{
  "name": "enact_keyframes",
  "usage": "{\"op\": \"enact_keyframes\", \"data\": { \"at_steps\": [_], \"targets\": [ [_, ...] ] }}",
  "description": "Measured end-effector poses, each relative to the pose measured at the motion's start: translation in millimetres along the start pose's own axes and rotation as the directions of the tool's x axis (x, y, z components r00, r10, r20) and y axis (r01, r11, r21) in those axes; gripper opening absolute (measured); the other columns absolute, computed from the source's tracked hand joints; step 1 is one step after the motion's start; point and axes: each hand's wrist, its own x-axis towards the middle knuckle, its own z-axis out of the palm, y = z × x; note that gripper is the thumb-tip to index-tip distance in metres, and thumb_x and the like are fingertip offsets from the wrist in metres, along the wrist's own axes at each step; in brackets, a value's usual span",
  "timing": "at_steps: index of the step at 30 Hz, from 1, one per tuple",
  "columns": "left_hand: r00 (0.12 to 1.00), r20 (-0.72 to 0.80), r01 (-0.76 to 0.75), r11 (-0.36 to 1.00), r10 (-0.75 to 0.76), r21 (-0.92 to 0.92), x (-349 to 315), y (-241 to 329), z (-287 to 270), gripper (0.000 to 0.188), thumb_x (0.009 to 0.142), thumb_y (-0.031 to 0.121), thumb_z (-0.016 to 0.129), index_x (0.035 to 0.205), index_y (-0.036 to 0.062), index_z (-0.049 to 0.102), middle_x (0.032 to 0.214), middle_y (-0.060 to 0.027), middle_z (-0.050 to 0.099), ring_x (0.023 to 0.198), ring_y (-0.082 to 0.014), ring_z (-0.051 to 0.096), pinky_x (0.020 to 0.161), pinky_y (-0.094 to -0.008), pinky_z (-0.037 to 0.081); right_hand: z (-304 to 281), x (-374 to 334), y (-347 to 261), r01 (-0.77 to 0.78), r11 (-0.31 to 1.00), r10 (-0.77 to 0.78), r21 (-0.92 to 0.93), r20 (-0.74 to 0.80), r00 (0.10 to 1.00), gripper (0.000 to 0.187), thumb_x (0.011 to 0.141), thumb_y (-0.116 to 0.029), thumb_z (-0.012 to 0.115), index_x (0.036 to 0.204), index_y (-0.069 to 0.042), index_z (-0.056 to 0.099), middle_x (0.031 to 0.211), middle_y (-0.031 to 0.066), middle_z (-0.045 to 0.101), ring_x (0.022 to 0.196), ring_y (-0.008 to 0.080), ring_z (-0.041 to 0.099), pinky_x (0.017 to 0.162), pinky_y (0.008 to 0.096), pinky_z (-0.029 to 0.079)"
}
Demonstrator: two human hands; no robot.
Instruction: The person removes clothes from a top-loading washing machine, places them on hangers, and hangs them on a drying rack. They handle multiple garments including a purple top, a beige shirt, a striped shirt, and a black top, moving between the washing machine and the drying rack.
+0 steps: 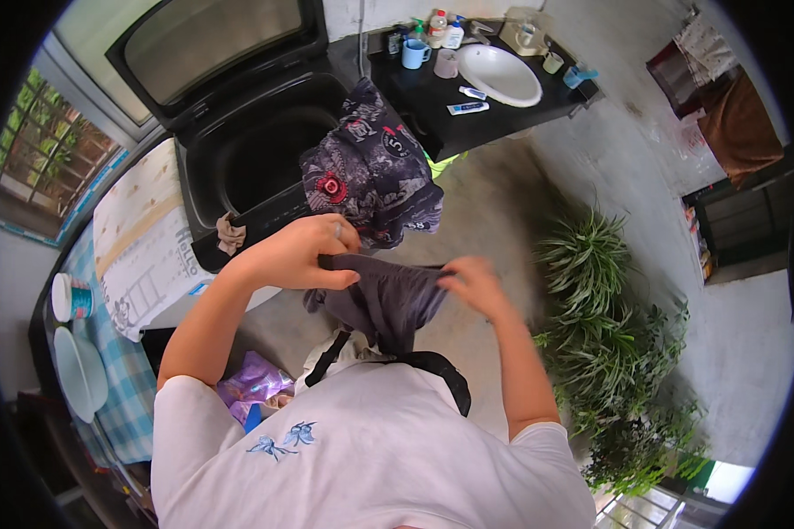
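A dark grey garment [384,295] with a gathered, elastic-looking upper edge hangs stretched in front of my body. Its left end is gripped by my left hand [313,251], which wears a ring. At the other end, my right hand [476,286] pinches the same edge, slightly blurred. Just beyond my left hand, a dark patterned piece of clothing [370,167] with red and white prints drapes over the front rim of an open black top-loading washing machine [265,203]. A crumpled beige cloth [230,234] lies on the machine's near left corner.
Beyond the washer is a black counter [450,137] with a white basin [500,75], a blue mug [415,54], bottles and tubes. Leafy plants [591,326] stand to the right. At left, a checked cloth [119,379] carries a pale basin [79,375]. A purple bag [254,381] sits low beside me.
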Motion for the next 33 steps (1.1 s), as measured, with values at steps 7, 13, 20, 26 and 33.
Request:
{"op": "enact_keyframes", "data": {
  "at_steps": [7, 13, 20, 26, 33],
  "targets": [
    [0.976, -0.082, 0.216, 0.931, -0.201, 0.293, -34, -27, -7, 0.025, 0.08, 0.021, 0.075, 0.077, -0.0013, 0.065, 0.086, -0.0111, 0.063, 0.079, -0.0309, 0.061, 0.07, -0.0372, 0.049, -85, 34, -35, 0.197, 0.912, -0.213, -0.361, -0.005, 0.977, 0.012, 0.085, -0.019, 0.069, 0.092, -0.01, 0.069, 0.097, 0.0069, 0.061, 0.087, 0.0209, 0.06, 0.085, 0.04, 0.037],
    [0.964, -0.263, 0.104, 0.969, -0.043, 0.224, -14, -9, -6, 0.026, 0.08, 0.02, 0.076, 0.079, -0.002, 0.062, 0.089, -0.0113, 0.064, 0.078, -0.0314, 0.062, 0.069, -0.0371, 0.049, -110, 39, -47, 0.133, 0.909, -0.195, -0.394, -0.123, 0.973, 0.013, 0.082, -0.02, 0.072, 0.088, -0.008, 0.071, 0.118, 0.0048, 0.061, 0.08, 0.0204, 0.061, 0.079, 0.0361, 0.037],
    [0.934, -0.353, 0.132, 0.975, -0.062, 0.177, 28, -4, -58, 0.016, 0.076, 0.006, 0.074, 0.082, -0.0042, 0.063, 0.091, -0.0106, 0.065, 0.071, -0.023, 0.062, 0.064, -0.0288, 0.051, -187, 73, -77, 0.232, 0.904, -0.293, -0.359, -0.126, 0.948, 0.014, 0.085, -0.022, 0.068, 0.085, -0.008, 0.07, 0.086, 0.0057, 0.063, 0.086, 0.0238, 0.061, 0.081, 0.0368, 0.036],
    [0.902, -0.374, 0.25, 0.967, -0.216, 0.044, 48, -6, -58, 0.022, 0.083, 0.013, 0.072, 0.08, -0.0051, 0.06, 0.074, -0.0057, 0.058, 0.065, -0.0104, 0.057, 0.057, -0.0273, 0.045, -204, 103, -77, 0.01, 0.998, -0.007, -0.062, 0.056, 0.998, 0.018, 0.084, -0.018, 0.07, 0.084, 0.0, 0.067, 0.075, 0.0049, 0.062, 0.068, 0.0167, 0.057, 0.065, 0.0312, 0.043],
    [0.862, -0.323, 0.287, 0.902, -0.39, -0.323, 99, 53, -15, 0.021, 0.088, 0.017, 0.068, 0.091, -0.0031, 0.061, 0.074, -0.0072, 0.061, 0.06, -0.0131, 0.065, 0.051, -0.0253, 0.048, -171, 111, -114, -0.002, 0.855, -0.038, 0.519, 0.066, 0.997, 0.041, 0.077, -0.009, 0.079, 0.111, -0.001, 0.057, 0.085, 0.0039, 0.066, 0.076, 0.0074, 0.058, 0.066, 0.0226, 0.047]
  ]
}}
